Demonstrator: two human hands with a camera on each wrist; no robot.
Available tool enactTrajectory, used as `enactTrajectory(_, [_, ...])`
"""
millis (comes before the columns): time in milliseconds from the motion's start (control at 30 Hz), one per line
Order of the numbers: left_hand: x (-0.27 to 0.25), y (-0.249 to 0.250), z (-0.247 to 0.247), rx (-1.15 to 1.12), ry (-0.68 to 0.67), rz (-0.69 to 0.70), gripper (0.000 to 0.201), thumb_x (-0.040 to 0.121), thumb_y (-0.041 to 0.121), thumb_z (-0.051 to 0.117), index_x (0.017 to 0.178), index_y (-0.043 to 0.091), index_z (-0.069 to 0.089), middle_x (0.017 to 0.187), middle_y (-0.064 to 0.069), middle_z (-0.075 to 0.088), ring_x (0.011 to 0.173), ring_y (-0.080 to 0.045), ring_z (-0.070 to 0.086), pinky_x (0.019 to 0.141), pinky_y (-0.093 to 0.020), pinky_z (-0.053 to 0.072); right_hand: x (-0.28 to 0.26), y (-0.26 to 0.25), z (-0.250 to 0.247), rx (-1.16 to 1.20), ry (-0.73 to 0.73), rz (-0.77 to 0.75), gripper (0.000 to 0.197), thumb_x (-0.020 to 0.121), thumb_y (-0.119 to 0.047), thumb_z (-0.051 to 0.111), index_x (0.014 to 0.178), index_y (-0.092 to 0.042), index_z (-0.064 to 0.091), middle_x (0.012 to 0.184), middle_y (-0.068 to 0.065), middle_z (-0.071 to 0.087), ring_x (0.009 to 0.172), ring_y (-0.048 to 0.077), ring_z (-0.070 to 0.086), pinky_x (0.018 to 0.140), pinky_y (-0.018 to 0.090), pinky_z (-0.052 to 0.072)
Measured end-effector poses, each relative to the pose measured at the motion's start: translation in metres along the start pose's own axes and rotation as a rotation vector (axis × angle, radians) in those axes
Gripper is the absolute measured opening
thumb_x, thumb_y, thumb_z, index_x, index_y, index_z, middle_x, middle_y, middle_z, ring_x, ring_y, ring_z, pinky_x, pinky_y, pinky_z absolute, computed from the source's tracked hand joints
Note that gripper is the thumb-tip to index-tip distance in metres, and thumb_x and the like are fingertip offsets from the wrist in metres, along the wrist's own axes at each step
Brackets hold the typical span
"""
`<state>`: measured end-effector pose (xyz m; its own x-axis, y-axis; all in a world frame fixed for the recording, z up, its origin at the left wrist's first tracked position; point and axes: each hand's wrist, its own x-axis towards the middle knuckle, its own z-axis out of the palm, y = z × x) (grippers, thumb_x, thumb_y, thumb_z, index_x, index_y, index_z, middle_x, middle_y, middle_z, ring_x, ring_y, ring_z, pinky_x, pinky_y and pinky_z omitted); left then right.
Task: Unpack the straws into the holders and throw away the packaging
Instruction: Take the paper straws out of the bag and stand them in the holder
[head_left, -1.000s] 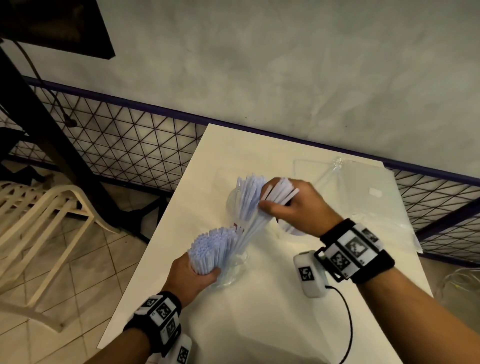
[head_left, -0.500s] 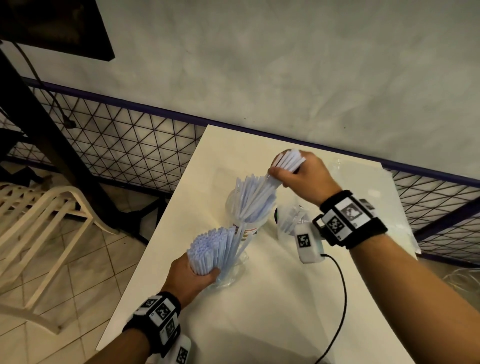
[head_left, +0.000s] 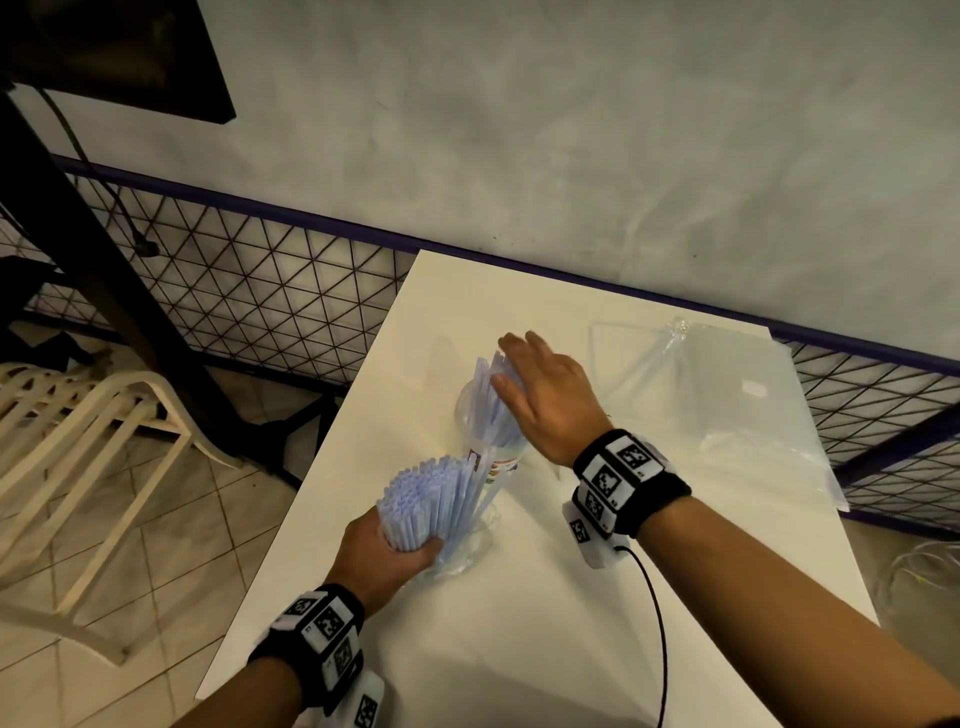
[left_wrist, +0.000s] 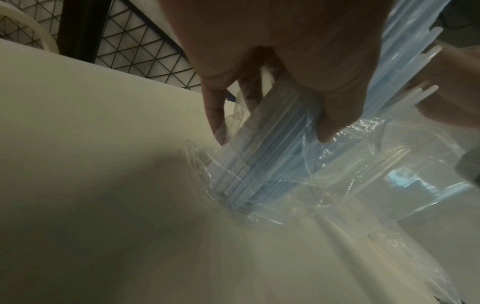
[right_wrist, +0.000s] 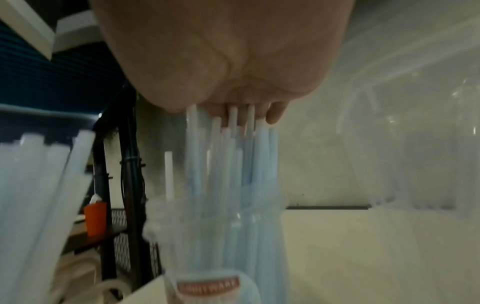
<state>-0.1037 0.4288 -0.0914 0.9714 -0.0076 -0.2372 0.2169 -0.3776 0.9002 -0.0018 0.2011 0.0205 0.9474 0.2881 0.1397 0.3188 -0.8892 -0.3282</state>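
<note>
While our left hand grips the bundle, we tamp.
Right fingers flat on straws; press gently, the cup probably tips.

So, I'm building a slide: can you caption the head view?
Left hand grips a straw bundle while the open right hand pats straws into the clear holder.

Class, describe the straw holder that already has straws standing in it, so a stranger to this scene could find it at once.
Start at the white table beside the grey wall. Near its left-centre stands a clear cup, just beyond the left hand gripping a wrapped bundle of straws. It alone has a red-lettered label, and loose pale blue straws stand in it under the flat right hand.
</note>
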Motion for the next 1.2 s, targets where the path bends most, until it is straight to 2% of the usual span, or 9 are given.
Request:
enactTrajectory(100, [0.0, -0.002, 0.0, 0.002, 0.011, 0.002, 0.049, 0.066, 0.019, 0.085, 0.108, 0.022, 0.061, 0.092, 0.014, 0.066, 0.088, 0.001, 0.063, 0.061, 0.001, 0.045, -0.003, 0.003, 0.011, -0.025, -0.047, -0.017, 0.079, 0.094, -0.064, 0.015, 0.154, -0.015, 0.029, 0.162, 0.003, 0.029, 0.152, 0.021, 0.017, 0.12, 0.043, 0.021])
enactTrajectory(233, [0.002, -0.004, 0.001, 0.005, 0.022, -0.015, 0.047, 0.064, 0.019, 0.086, 0.106, 0.018, 0.063, 0.09, 0.012, 0.067, 0.084, 0.002, 0.063, 0.06, 0.0, 0.045, -0.001, 0.004, 0.015, -0.086, -0.011, -0.073, 0.076, 0.094, -0.066, 0.038, 0.155, -0.022, 0.024, 0.166, -0.003, 0.016, 0.153, 0.018, 0.007, 0.119, 0.04, 0.011])
enactTrajectory(500, [0.0, -0.002, 0.001, -0.018, 0.03, -0.015, 0.047, 0.064, 0.015, 0.087, 0.104, 0.018, 0.061, 0.09, 0.013, 0.066, 0.086, -0.005, 0.065, 0.059, -0.001, 0.047, 0.029, 0.001, 0.018, -0.198, 0.125, -0.105, 0.035, 0.098, -0.031, 0.058, 0.13, -0.019, 0.062, 0.142, 0.001, 0.058, 0.132, 0.027, 0.053, 0.102, 0.045, 0.041])
enactTrajectory(633, [0.0, -0.003, 0.001, -0.014, 0.032, -0.015, 0.047, 0.064, 0.017, 0.087, 0.104, 0.017, 0.063, 0.091, 0.01, 0.067, 0.086, -0.009, 0.067, 0.06, -0.005, 0.048, 0.025, 0.002, 0.021, -0.176, 0.108, -0.074, 0.043, 0.103, -0.041, 0.032, 0.129, -0.024, 0.062, 0.146, -0.006, 0.052, 0.142, 0.02, 0.037, 0.105, 0.039, 0.023])
enactTrajectory(700, [0.0, -0.002, 0.001, -0.012, 0.026, -0.019, 0.045, 0.065, 0.018, 0.086, 0.103, 0.018, 0.062, 0.09, 0.009, 0.068, 0.083, -0.006, 0.066, 0.059, -0.006, 0.048, 0.017, -0.007, 0.012, -0.074, 0.13, -0.106, 0.049, 0.103, -0.045, 0.025, 0.128, -0.026, 0.061, 0.145, -0.007, 0.052, 0.14, 0.02, 0.036, 0.102, 0.039, 0.023])
enactTrajectory(800, [0.0, -0.002, 0.002, -0.007, 0.024, -0.019, 0.043, 0.066, 0.018, 0.085, 0.102, 0.017, 0.064, 0.088, 0.008, 0.069, 0.082, -0.006, 0.066, 0.06, -0.007, 0.049, -0.003, -0.021, -0.003, 0.154, 0.088, -0.228, 0.045, 0.1, -0.047, 0.036, 0.126, -0.023, 0.063, 0.129, -0.005, 0.063, 0.123, 0.019, 0.051, 0.1, 0.039, 0.036])
enactTrajectory(933, [0.001, -0.002, 0.003, -0.018, 0.039, -0.009, 0.042, 0.066, 0.014, 0.084, 0.103, 0.018, 0.064, 0.09, 0.008, 0.069, 0.086, -0.01, 0.067, 0.068, -0.01, 0.047, -0.034, -0.031, -0.006, 0.179, -0.109, -0.296, 0.047, 0.091, -0.044, 0.062, 0.132, -0.02, 0.058, 0.134, -0.002, 0.062, 0.125, 0.016, 0.054, 0.105, 0.035, 0.039])
enactTrajectory(1100, [0.001, -0.005, 0.005, -0.022, 0.051, -0.013, 0.043, 0.065, 0.014, 0.085, 0.103, 0.015, 0.065, 0.09, 0.004, 0.07, 0.083, -0.009, 0.067, 0.067, -0.009, 0.046, -0.057, -0.027, 0.016, 0.184, -0.149, -0.204, 0.04, 0.092, -0.042, 0.065, 0.124, -0.018, 0.063, 0.122, -0.002, 0.068, 0.108, 0.017, 0.063, 0.091, 0.037, 0.051])
enactTrajectory(1200, [0.001, -0.005, 0.005, -0.022, 0.053, -0.012, 0.043, 0.065, 0.014, 0.085, 0.103, 0.016, 0.064, 0.09, 0.007, 0.069, 0.082, -0.002, 0.066, 0.064, -0.005, 0.046, -0.066, -0.029, 0.024, 0.315, -0.082, -0.097, 0.029, 0.089, -0.041, 0.07, 0.11, -0.021, 0.069, 0.108, -0.007, 0.071, 0.095, 0.01, 0.064, 0.084, 0.03, 0.051])
